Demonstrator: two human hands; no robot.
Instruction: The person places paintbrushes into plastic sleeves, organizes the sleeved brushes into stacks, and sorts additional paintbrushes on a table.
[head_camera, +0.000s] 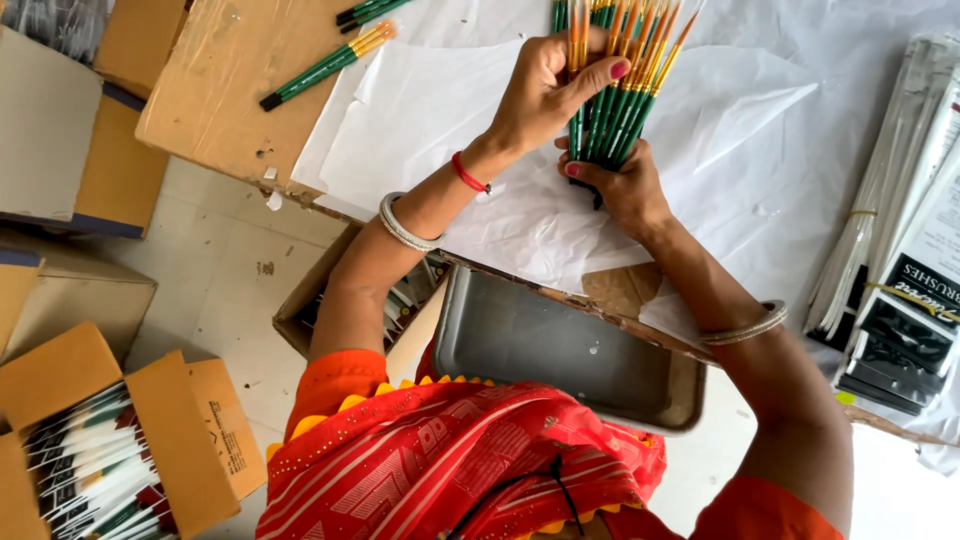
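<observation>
Two hands on one bundle, head view. My left hand (545, 90) wraps the brushes (615, 85) from the side, thumb laid across the green handles; my right hand (625, 185) is clenched around their lower ends from below. The bundle stands nearly upright over the white paper (440, 110) on the table (215, 80), handles fanning slightly toward the top edge of the frame, where the tips run out of sight.

Judgement: the fan shows the handles are not yet flush. To do this well, I should keep the right grip firm at the base, loosen the left just enough to let handles slide, and tap the ends level on the paper before closing again. Too loose, and outer brushes may slip out.

A few loose brushes (330, 62) lie apart on the cardboard top. A metal tray (540, 340) sits below the table edge; an open box (90, 470) of packed brushes stands on the floor at left.
</observation>
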